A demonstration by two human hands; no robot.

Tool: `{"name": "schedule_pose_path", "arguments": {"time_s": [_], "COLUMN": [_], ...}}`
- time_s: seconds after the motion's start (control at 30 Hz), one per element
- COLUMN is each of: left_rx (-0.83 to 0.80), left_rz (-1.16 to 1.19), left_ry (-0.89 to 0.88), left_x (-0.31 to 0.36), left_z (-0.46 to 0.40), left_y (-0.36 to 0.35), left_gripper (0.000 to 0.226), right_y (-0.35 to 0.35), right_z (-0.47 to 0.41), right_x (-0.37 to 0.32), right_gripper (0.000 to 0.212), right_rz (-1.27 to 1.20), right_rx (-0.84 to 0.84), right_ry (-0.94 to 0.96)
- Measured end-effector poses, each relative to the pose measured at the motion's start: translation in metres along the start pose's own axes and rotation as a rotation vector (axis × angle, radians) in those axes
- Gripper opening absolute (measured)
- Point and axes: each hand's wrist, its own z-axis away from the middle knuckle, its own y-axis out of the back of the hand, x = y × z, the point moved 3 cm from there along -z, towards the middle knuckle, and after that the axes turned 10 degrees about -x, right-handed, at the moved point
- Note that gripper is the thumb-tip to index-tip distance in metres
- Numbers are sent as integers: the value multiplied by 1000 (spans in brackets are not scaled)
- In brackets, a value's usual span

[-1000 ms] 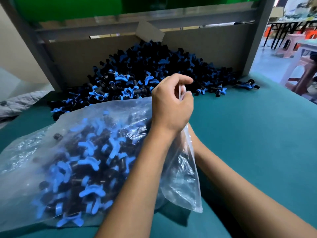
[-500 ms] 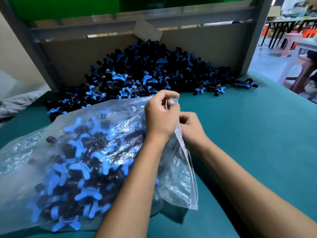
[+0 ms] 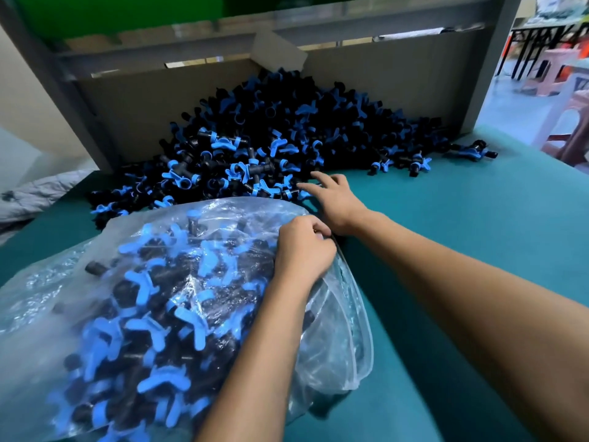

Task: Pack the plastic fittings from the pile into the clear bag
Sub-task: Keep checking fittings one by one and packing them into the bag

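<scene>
Left hand (image 3: 304, 250): fingers curled, gripping the clear bag (image 3: 153, 314) at its mouth; keep that rim lifted
Right hand (image 3: 334, 199): fingers spread, reaching the pile (image 3: 271, 138) just beyond the bag; scoop several fittings, not singles
Hidden: bag opening behind left hand; right fingertips blurred, contact unclear

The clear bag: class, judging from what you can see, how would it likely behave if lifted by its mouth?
The clear bag would probably sag and shift, since its thin film wrinkles loosely where the left hand grips the rim. It likely feels heavy, being bulged with fittings. Held carelessly, its open mouth might spill pieces onto the green table.
</scene>
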Motion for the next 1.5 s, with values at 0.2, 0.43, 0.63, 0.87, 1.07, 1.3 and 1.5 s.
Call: {"name": "schedule_pose_path", "arguments": {"time_s": [0.2,0.43,0.63,0.87,1.07,1.3,1.5], "left_rx": [5,18,33,30,-53,-99,-100], "left_rz": [19,41,80,233,352,457,522], "left_ry": [0,12,3,-88,-160,-126,-131], "left_x": [-2,-2,-2,-5,-1,-3,-2], "left_z": [0,3,4,1,1,1,0], "left_y": [0,0,1,2,3,2,3], "left_gripper": [28,30,27,20,17,9,8], "right_y": [-9,-4,5,3,3,4,1], "right_z": [-11,22,73,121,129,131,130], "right_x": [8,14,33,34,24,25,26], "right_gripper": [70,34,25,32,24,19,17], "right_rz": [-2,-106,-449,-1292,-1252,-1458,-1572], "right_rx": [-128,158,317,476,363,347,261], "right_ry": [-30,-140,-158,-144,-66,9,63]}}
